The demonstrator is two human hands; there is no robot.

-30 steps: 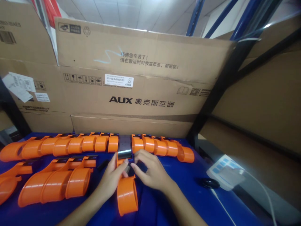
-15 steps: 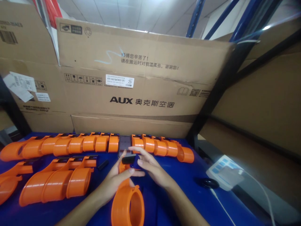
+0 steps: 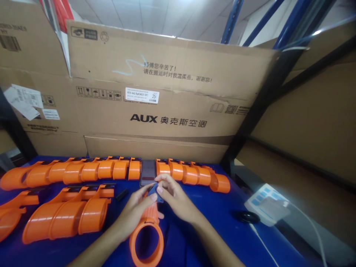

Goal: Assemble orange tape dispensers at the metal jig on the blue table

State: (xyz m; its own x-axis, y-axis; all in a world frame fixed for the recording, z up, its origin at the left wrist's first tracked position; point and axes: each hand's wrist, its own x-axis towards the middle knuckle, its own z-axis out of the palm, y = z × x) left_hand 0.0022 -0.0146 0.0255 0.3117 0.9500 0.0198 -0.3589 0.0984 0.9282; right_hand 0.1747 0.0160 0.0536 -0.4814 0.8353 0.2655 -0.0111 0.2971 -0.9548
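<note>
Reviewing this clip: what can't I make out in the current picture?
All in the head view:
- Top end of the held orange dispenser: covered by the left hand and right hand.
- Full outline of the dark blue piece: partly behind fingers.
- Front-row orange dispenser at far left: cut off by the left edge.
- Fine print on the white label: too small.

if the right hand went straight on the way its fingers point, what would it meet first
Probably the blue piece that the right hand is touching; beyond it, roughly in line, lies the dark flat device, though depth is unclear.
</note>
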